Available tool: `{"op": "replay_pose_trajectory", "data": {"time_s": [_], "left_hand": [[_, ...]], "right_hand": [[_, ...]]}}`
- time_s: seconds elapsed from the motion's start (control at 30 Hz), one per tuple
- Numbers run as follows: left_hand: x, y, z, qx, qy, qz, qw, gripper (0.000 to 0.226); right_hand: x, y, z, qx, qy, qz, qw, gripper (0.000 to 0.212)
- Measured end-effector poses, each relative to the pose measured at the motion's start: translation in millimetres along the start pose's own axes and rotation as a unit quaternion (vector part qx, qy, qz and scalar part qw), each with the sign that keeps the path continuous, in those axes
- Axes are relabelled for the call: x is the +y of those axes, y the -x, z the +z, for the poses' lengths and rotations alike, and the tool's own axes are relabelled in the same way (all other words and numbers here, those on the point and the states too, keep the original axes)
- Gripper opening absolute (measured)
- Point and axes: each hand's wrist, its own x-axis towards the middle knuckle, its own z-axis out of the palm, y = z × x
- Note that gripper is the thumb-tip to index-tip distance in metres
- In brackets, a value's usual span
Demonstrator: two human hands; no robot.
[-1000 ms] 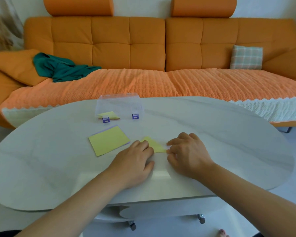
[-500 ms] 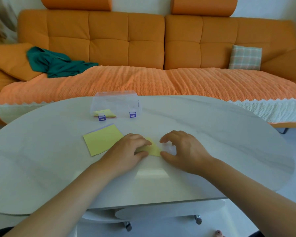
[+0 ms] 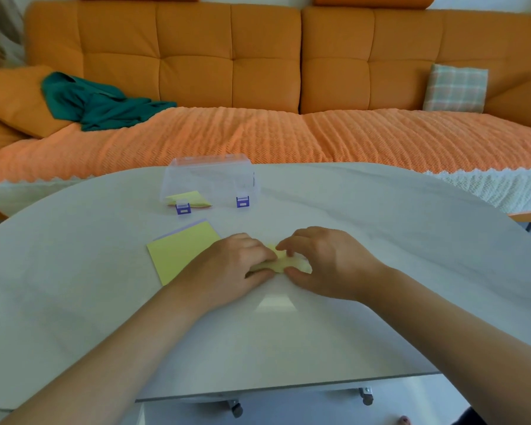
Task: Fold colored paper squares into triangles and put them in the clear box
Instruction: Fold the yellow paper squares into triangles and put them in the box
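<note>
— Where did we have the paper (image 3: pixel 284 262)?
— On the table (image 3: pixel 396 246), short of the box (image 3: pixel 209 176), pinched by our left hand (image 3: pixel 233 266) and right hand (image 3: pixel 327 265).
— The risk?
— Corners slipping, we judged: a crooked crease.

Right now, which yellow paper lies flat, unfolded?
The yellow paper square beside the left hand; a folded piece sits in the clear plastic box, a third piece is pinched between that hand and the right hand.

Green cloth (image 3: pixel 98 105) on orange sofa (image 3: pixel 264 56)
</note>
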Motion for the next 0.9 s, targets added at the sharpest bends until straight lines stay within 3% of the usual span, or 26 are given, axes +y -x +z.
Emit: {"op": "replay_pose_trajectory", "data": {"time_s": [0.13, 0.27, 0.4, 0.5, 0.67, 0.9], "left_hand": [[3, -2, -1, 0.040, -0.021, 0.018, 0.999, 0.016], [6, -1, -5, 0.068, 0.023, -0.067, 0.995, 0.016], [12, -2, -14, 0.048, 0.135, -0.178, 0.974, 0.016], [17, -5, -19, 0.026, 0.206, -0.215, 0.954, 0.019], [20, -11, -25, 0.043, 0.233, -0.230, 0.944, 0.009], [17, -13, -33, 0.061, 0.162, -0.177, 0.969, 0.018]], "right_hand": [[1, -1, 0, 0.022, -0.059, 0.036, 0.997, 0.036], [2, -6, -4, 0.009, -0.159, 0.107, 0.981, 0.009], [2, -8, -16, 0.001, -0.287, 0.140, 0.948, 0.010], [1, -10, -24, -0.015, -0.350, 0.153, 0.924, 0.008], [-7, -12, -22, 0.036, -0.321, 0.141, 0.936, 0.007], [-18, -17, -23, 0.076, -0.343, 0.146, 0.925, 0.010]]}}
